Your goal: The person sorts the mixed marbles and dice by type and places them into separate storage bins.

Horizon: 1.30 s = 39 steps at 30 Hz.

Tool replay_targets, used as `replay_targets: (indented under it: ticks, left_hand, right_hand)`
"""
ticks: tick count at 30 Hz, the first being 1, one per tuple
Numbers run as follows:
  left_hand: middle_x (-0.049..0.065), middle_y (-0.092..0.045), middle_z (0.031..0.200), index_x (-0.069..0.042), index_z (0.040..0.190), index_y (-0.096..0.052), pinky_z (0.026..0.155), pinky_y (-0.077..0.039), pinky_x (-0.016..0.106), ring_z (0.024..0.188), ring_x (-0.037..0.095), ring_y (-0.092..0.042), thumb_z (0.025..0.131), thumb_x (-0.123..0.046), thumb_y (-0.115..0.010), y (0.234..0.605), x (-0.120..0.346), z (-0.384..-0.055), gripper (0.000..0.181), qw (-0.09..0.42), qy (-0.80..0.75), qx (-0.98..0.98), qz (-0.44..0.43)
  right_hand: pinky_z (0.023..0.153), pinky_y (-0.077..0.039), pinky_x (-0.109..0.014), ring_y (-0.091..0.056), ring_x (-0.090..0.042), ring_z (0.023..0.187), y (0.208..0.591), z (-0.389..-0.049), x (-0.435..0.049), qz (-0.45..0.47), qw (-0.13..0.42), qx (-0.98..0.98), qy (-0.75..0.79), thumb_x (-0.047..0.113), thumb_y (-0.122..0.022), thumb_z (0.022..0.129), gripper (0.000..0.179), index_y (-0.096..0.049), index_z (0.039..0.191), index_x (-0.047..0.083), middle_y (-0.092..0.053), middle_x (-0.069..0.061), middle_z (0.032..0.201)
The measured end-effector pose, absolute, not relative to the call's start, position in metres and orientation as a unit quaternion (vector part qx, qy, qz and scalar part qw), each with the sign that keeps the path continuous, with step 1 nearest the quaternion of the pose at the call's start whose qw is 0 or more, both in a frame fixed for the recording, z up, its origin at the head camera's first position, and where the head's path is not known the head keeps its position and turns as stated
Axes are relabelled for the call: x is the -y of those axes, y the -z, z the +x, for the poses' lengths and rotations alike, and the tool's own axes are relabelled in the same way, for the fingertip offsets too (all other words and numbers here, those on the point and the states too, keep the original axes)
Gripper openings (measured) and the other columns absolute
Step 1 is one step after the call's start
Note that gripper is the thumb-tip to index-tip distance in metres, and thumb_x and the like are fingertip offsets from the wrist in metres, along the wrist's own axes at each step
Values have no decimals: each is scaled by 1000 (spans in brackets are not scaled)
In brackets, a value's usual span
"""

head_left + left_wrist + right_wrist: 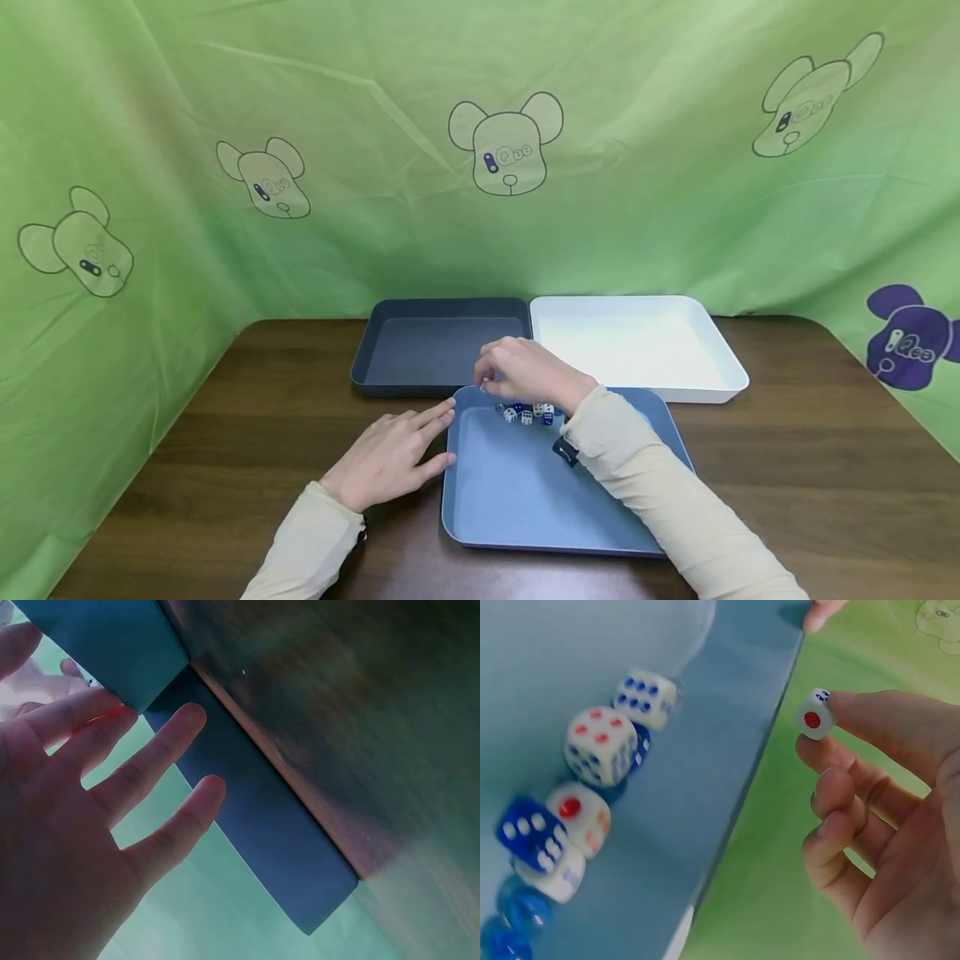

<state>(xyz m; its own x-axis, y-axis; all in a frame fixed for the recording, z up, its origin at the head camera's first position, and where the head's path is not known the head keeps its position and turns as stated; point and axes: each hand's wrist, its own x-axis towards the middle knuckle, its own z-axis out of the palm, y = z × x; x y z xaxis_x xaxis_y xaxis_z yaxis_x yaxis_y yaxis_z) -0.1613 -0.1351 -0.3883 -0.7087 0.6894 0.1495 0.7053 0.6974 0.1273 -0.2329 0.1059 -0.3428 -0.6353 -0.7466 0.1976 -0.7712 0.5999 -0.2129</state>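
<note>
Between thumb and forefinger my right hand point(900, 795) pinches a white die point(814, 716) with a red dot facing the camera. In the head view that hand is over the far left part of the blue tray point(517, 500). Below it in the tray lie several dice, among them a white die with red and blue dots point(600, 742) and a blue die with white dots point(531, 831), beside blue glassy balls point(525, 911). My left hand point(393, 454) rests with straight, spread fingers at the blue tray's left edge.
Behind the blue tray stand a dark grey tray point(438, 354) on the left and a white tray point(626, 342) on the right, side by side. All are on a brown wooden table point(247, 433). A green printed cloth point(390, 233) hangs at the back.
</note>
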Motion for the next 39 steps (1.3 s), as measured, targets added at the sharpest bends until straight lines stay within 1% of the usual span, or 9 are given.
replay_targets:
  ticks: [6,14,20,26,39]
  left_hand:
    - [7,-45,156,-1,144,-56,94,-51,51,120,30,-62,103,-40,-58,387,136,-161,57,33,93,921,-376]
    - [8,-45,156,-1,144,-55,95,-50,52,120,30,-62,103,-39,-58,386,136,-161,57,31,98,921,-375]
    - [8,-46,156,-1,144,-56,94,-51,52,119,30,-63,102,-40,-58,386,135,-161,57,36,94,920,-378]
    - [8,-45,156,-1,144,-55,95,-51,52,120,31,-62,102,-39,-58,386,135,-161,57,32,97,920,-377]
    - [8,-46,155,-2,146,-55,95,-51,51,120,30,-62,103,-39,-58,387,135,-161,57,28,99,922,-374]
  right_hand:
    - [73,-55,-33,-65,-15,78,333,-238,-111,412,42,899,-142,5,-73,89,7,-79,92,7,-67,3,85]
    - [71,-54,-33,-63,-16,76,328,-249,-115,397,38,905,-149,4,-72,89,7,-78,91,6,-68,1,84]
    - [68,-54,-32,-62,-14,73,327,-256,-118,380,40,910,-162,2,-73,87,6,-75,86,7,-68,1,81]
    - [66,-53,-33,-60,-15,69,327,-264,-120,371,49,913,-161,1,-74,84,10,-70,80,10,-65,2,75]
    - [67,-53,-36,-61,-16,69,328,-276,-119,348,39,924,-156,1,-76,84,12,-71,76,9,-68,1,76]
